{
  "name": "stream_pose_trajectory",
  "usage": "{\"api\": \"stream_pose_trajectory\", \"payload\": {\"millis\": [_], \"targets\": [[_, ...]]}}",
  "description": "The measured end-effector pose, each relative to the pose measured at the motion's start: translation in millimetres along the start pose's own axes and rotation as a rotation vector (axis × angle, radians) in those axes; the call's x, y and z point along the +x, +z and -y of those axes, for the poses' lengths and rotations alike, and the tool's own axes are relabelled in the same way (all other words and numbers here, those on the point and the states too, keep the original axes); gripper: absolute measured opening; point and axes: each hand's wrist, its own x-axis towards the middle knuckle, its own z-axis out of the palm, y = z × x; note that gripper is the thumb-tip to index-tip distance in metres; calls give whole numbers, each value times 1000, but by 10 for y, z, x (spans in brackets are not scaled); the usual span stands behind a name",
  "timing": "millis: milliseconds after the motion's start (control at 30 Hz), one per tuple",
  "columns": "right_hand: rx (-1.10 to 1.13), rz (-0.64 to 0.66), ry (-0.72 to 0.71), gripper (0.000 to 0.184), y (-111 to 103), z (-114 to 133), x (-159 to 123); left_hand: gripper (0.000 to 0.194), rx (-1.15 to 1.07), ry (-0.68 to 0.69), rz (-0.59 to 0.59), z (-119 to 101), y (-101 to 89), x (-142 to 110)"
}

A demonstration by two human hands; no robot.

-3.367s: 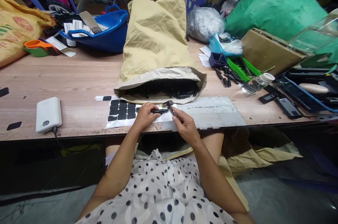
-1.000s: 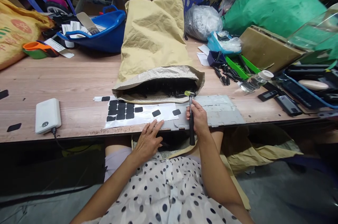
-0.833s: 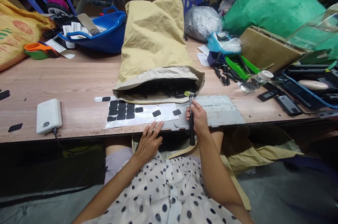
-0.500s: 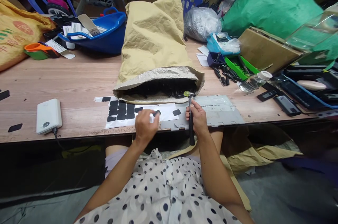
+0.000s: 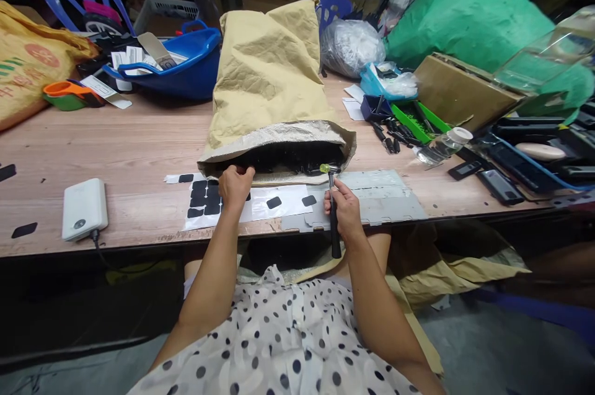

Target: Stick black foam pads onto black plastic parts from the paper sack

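Observation:
My right hand (image 5: 346, 204) is wrapped round the black handle of a small hammer (image 5: 334, 240), held upright with its yellow-green tipped head near the sack's mouth. At the open mouth of a large tan paper sack (image 5: 272, 72), my left hand (image 5: 236, 188) has its fingers bent together. What they hold, if anything, is hidden. Dark pieces (image 5: 288, 156) fill the sack's opening. Under my left hand lies a white sheet (image 5: 255, 211) with rows of black rounded stickers (image 5: 198, 196). Two separate black stickers are on its right part.
A grey board (image 5: 385, 196) lies at the table's front edge. On the left are a white power bank (image 5: 85, 209) with a cable and a blue basin (image 5: 186, 72). To the right stand a clear bottle (image 5: 444, 146), a green tray (image 5: 411, 122) and a cardboard piece (image 5: 460, 88).
My left hand has moved from above the sticker sheet forward and left to the sack's mouth. My right hand still holds the hammer in nearly the same place.

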Motion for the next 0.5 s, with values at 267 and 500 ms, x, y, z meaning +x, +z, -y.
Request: {"api": "stream_pose_trajectory", "payload": {"millis": [267,500], "targets": [[-59,11,-16,58,7,1,-17,11,-112,680,413,351,34,-291],[-189,60,-88,60,40,-12,-64,12,-145,746,429,449,144,-237]]}}
